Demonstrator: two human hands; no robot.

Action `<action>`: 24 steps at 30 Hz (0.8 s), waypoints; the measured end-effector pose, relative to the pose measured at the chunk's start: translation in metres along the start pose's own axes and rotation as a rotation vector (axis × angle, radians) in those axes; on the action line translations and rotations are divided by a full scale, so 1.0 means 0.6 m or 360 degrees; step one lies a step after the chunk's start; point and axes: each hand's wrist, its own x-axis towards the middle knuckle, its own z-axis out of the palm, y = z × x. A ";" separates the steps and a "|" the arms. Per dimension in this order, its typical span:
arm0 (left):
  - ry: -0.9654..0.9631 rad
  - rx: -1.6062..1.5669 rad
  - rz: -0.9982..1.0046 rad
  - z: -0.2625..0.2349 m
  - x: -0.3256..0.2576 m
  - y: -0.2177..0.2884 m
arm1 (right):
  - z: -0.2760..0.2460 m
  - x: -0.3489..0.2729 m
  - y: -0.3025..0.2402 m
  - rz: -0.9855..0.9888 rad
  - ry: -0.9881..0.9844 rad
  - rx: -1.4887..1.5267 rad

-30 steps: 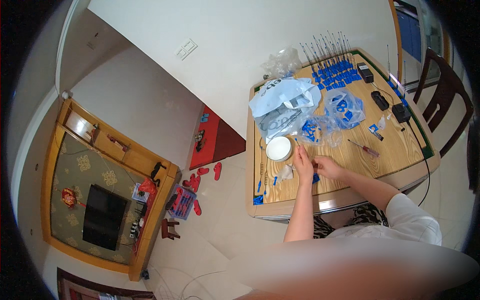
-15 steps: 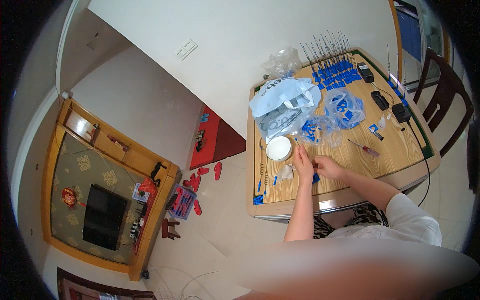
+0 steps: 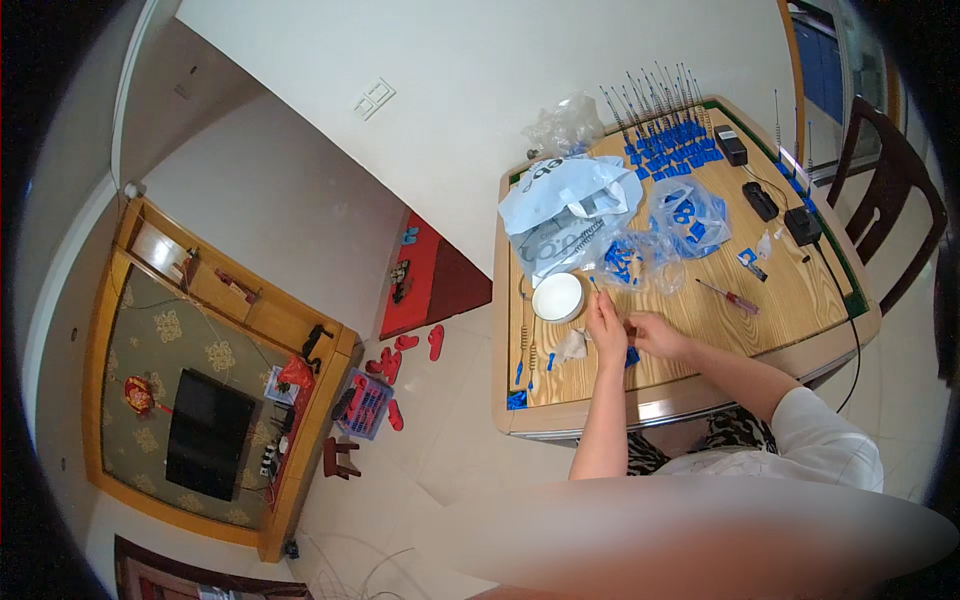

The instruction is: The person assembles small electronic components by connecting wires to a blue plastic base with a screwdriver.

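hands meet at the near left part of the wooden table (image 3: 800, 300). left hand (image 3: 606, 322) pinches a thin rod-like piece (image 3: 594, 287) that pokes up toward the white bowl (image 3: 558, 297), and right hand (image 3: 652, 335) sits just beside it, fingers curled toward the left one; whether the right hand grips anything is too small to tell. the two hands are close together, nearly touching, above a small blue part (image 3: 631, 356) lying on the table under them.

judging from this, the step is a fine fitting of the slim piece, so it would go best with both wrists resting on the tabletop, the piece held low near its working end, and the fingers turning slowly rather than pushing, since so thin a rod looks likely to bend.

just beyond the bowl lie a pale blue plastic bag (image 3: 560, 205) and a clear bag of blue parts (image 3: 685, 215). far on the table stand rows of blue pieces with thin upright rods (image 3: 665, 135). to the right lie a red-handled screwdriver (image 3: 730, 297) and black boxes with a cable (image 3: 803, 226). a crumpled white scrap (image 3: 572, 346) lies just left of the hands.
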 end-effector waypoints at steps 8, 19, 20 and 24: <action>-0.0033 -0.0040 0.0019 -0.002 0.001 -0.004 | 0.000 0.001 0.000 0.0074 -0.0036 -0.0004; -0.0027 -0.0043 0.0011 0.000 -0.001 0.010 | -0.002 0.001 -0.007 0.0016 -0.0009 -0.0025; -0.0026 -0.0043 0.0011 0.000 -0.001 0.011 | -0.002 0.001 -0.007 0.0016 -0.0009 -0.0026; -0.0020 -0.0032 0.0010 0.001 0.000 0.008 | -0.003 0.002 -0.007 0.0075 -0.0022 0.0012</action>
